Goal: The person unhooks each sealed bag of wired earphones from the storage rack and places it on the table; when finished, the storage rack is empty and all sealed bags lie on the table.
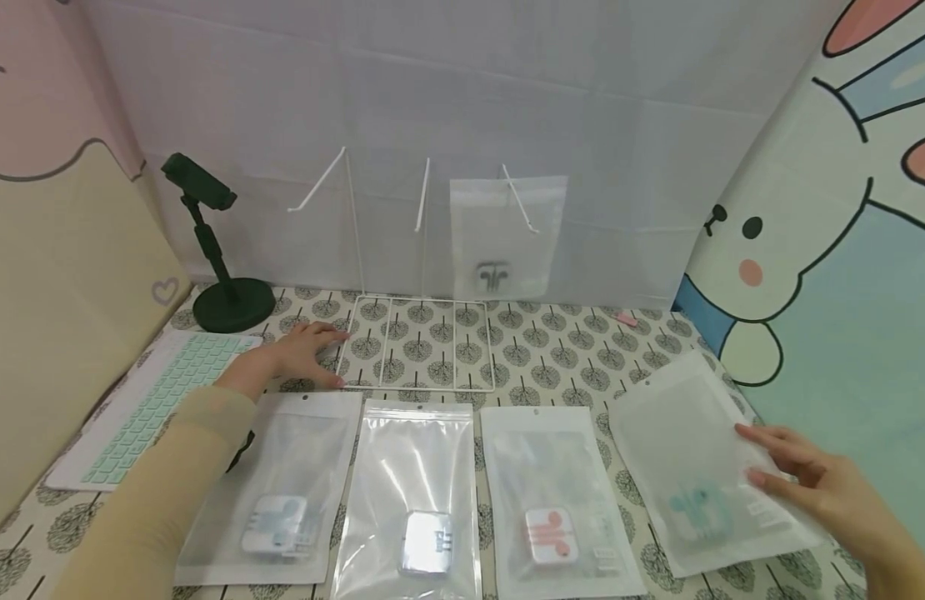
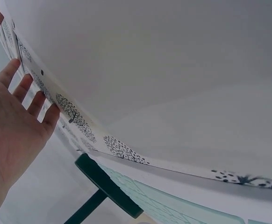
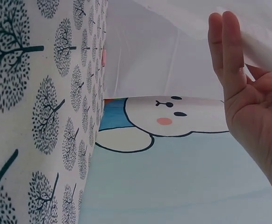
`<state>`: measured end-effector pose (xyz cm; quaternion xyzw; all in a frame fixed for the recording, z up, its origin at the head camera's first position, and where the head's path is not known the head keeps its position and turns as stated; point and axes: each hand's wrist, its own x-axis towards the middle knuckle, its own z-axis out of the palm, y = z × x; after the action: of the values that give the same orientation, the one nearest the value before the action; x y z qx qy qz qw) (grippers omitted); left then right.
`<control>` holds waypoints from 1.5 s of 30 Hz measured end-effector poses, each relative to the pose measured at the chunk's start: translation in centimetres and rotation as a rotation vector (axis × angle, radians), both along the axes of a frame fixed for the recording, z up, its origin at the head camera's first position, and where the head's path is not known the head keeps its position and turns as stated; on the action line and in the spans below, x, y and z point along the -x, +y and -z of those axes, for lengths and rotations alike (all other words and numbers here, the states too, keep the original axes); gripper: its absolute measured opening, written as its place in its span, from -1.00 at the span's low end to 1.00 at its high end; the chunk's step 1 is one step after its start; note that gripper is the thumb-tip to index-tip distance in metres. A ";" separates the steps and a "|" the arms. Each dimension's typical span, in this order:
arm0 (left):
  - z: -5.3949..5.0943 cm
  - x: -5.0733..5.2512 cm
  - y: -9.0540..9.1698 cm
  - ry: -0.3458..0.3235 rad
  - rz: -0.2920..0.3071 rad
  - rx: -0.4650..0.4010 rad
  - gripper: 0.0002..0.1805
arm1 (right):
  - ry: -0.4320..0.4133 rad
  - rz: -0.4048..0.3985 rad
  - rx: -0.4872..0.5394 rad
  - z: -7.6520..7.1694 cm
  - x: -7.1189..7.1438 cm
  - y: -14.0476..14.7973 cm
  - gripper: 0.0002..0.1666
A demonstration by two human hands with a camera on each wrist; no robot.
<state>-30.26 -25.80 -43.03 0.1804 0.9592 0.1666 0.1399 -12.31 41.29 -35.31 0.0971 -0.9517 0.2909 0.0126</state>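
At the right, my right hand (image 1: 815, 475) pinches the side edge of a frosted zip bag (image 1: 695, 450) with teal earphones in it; the bag lies tilted. In the right wrist view, the fingers (image 3: 232, 46) lie along the bag's pale edge. My left hand (image 1: 301, 354) rests on the table, fingers and thumb spread at the left side of the white wire rack's base (image 1: 417, 388). From the rack's right hook (image 1: 518, 198) hangs a frosted bag (image 1: 507, 242) with dark earphones.
In the front row lie frosted bags with blue (image 1: 275, 483) and pink (image 1: 560, 500) earphones, and a clear shiny bag (image 1: 410, 458) between them. A mint keyboard (image 1: 166, 408) and a dark green stand (image 1: 233, 304) are at the left. A small pink item (image 1: 625, 319) lies at the back.
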 end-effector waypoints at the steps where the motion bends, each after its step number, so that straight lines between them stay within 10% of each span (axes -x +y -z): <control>1: 0.0 0.0 0.0 -0.003 -0.001 0.001 0.07 | -0.009 0.006 -0.011 0.1 0.0 0.1 -0.34; 15: -0.3 0.0 0.2 -0.006 0.003 0.019 0.05 | 0.222 -0.037 -0.155 1.4 0.5 1.8 -0.44; 27: -0.1 -0.1 0.0 -0.020 -0.008 -0.004 0.08 | 0.087 -0.118 -0.298 3.6 1.9 2.5 -0.22; 45: -0.2 -0.1 0.2 -0.020 -0.011 -0.003 0.06 | -0.102 -0.309 -0.213 6.5 3.2 3.8 -0.01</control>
<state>-30.14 -25.60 -42.79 0.1735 0.9585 0.1707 0.1485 -15.50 45.05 -41.85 0.2279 -0.9504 0.1913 -0.0910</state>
